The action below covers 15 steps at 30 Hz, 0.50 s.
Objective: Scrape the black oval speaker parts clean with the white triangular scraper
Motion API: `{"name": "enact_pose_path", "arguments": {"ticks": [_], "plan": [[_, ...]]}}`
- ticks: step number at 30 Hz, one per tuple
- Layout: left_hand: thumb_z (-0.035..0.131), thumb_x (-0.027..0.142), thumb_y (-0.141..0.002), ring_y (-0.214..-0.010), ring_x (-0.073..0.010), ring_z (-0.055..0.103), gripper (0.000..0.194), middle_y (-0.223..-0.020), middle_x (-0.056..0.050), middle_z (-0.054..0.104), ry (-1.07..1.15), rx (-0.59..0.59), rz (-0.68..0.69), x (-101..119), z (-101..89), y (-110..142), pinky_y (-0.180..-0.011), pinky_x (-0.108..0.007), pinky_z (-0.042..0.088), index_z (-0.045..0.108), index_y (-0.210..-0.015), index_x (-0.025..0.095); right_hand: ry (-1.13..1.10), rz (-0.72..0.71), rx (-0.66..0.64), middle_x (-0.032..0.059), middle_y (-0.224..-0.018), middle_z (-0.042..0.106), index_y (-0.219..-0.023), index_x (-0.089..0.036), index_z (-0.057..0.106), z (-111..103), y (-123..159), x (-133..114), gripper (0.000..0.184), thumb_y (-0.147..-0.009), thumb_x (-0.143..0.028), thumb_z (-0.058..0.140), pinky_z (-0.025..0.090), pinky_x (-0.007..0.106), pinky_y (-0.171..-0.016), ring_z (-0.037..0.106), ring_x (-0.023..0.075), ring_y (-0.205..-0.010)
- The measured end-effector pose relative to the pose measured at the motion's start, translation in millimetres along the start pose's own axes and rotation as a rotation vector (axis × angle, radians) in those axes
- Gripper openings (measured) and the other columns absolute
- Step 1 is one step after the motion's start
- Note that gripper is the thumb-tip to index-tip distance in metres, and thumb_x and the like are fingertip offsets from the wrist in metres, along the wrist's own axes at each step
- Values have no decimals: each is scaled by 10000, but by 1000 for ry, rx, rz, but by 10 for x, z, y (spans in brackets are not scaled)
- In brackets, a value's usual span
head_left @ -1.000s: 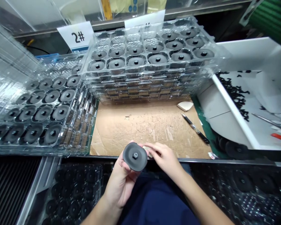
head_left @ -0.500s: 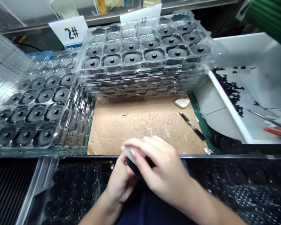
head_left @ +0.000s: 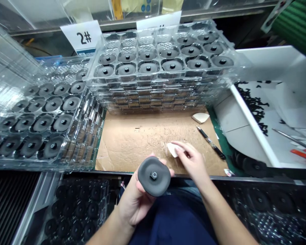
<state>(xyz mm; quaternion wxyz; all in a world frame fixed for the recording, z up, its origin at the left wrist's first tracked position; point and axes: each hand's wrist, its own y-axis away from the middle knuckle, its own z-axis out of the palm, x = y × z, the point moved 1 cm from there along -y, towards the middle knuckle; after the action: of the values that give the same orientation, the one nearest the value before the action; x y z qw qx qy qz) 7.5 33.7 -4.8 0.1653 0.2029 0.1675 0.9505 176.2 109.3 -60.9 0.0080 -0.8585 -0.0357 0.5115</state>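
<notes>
A person is holding a black disc (head_left: 154, 187) and a white pad (head_left: 172, 149) at the near side of a cardboard sheet (head_left: 127, 143).
From where I'm standing, a stack of clear trays (head_left: 85, 127) is bearing rows of discs left of the cardboard; the left hand (head_left: 137, 204) is gripping the black disc from beneath, hub facing up, at the cardboard's near edge; a second tray stack (head_left: 153, 90) is lining its far edge; the right hand (head_left: 193, 161) is pinching the white pad over its near right part; a spare pad (head_left: 201, 117) and a pen (head_left: 211, 143) are lying towards its right edge; a white bin (head_left: 255, 126) is sitting beyond that.
</notes>
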Motion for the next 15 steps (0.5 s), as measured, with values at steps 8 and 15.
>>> {"name": "enact_pose_path", "arguments": {"ticks": [8,15], "plan": [[631,502,-693,-987,-235,656,476,-1097,-23,690,84,-86,-87,-30,-27,4,-850,-298,525,628,-1111,275,0,-65,44,106,-1136,506,-1080,-201,611,61,301,-112,255,-877,-253,466,501,273,-595,567,141,-713],[717,238,-693,-1052,-230,589,767,-1191,-37,605,-777,-105,409,58,-173,31,-928,-366,443,341,-1334,427,5,-121,-52,47,-872,627,-1041,-194,616,-18,641,-200,216,-875,-175,479,495,218,-540,585,124,-618]]}}
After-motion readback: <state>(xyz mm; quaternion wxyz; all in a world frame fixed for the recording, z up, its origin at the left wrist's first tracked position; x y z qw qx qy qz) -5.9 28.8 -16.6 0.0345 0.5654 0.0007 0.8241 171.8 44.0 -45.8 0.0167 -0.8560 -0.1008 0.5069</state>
